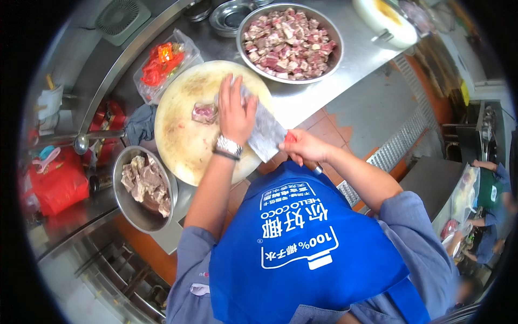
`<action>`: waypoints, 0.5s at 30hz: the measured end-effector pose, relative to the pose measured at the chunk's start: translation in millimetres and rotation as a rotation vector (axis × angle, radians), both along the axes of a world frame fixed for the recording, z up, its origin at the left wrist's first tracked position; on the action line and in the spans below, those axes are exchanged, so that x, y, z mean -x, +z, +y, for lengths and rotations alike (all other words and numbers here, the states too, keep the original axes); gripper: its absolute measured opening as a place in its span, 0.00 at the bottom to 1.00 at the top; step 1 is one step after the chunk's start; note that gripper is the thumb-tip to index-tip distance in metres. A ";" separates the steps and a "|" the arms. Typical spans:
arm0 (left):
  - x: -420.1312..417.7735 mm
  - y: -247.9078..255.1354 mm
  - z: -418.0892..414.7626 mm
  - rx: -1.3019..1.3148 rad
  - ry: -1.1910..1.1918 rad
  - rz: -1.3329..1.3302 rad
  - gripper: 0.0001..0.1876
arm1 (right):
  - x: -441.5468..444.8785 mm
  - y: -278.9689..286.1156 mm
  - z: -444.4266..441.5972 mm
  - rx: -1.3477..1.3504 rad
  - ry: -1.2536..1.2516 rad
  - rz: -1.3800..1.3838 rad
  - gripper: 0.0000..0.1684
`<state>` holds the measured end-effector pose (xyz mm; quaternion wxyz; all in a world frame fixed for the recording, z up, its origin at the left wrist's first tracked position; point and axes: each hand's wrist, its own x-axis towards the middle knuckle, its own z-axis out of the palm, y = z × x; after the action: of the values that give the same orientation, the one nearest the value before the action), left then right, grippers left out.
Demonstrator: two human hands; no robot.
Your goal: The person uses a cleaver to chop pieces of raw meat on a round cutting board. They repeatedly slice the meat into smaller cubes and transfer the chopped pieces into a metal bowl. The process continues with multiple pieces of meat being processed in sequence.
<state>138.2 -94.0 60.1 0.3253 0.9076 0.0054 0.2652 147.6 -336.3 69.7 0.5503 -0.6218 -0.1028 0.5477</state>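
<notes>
My right hand (303, 146) grips the handle of a broad cleaver (267, 131), whose blade slants up and left over the round chopping board (178, 150). My left hand (236, 111) lies with its fingers stretched over the upper part of the blade; whatever is under its palm is hidden. Just left of that hand, a piece of raw meat (204, 113) rests on the board. Beyond the board stands a large metal bowl (340, 52) heaped with cubes of meat (289, 44). At lower left, larger meat pieces (145, 182) lie in a second metal bowl (117, 190).
A clear plastic tub (188, 44) with red contents touches the board's upper left. Metal bowls (230, 18) stand at the back. A dark cloth (141, 123) and a red bag (60, 182) are at left. Other people work at the far right, beside a counter (431, 184).
</notes>
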 end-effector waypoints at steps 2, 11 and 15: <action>-44.4 46.3 2.7 0.050 -0.076 -0.114 0.30 | -30.0 3.2 -12.5 -0.168 -0.234 0.157 0.14; -36.1 3.2 183.7 0.187 0.302 0.229 0.18 | -61.4 70.0 -30.7 -0.226 -0.579 0.314 0.14; 8.3 -25.5 153.8 -0.083 0.020 0.395 0.22 | -21.6 75.7 -42.5 0.239 -0.144 -0.285 0.10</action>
<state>129.9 59.9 34.6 0.2776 0.9546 0.0670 0.0852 169.3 -378.9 145.3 0.4903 -0.7598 -0.0691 0.4214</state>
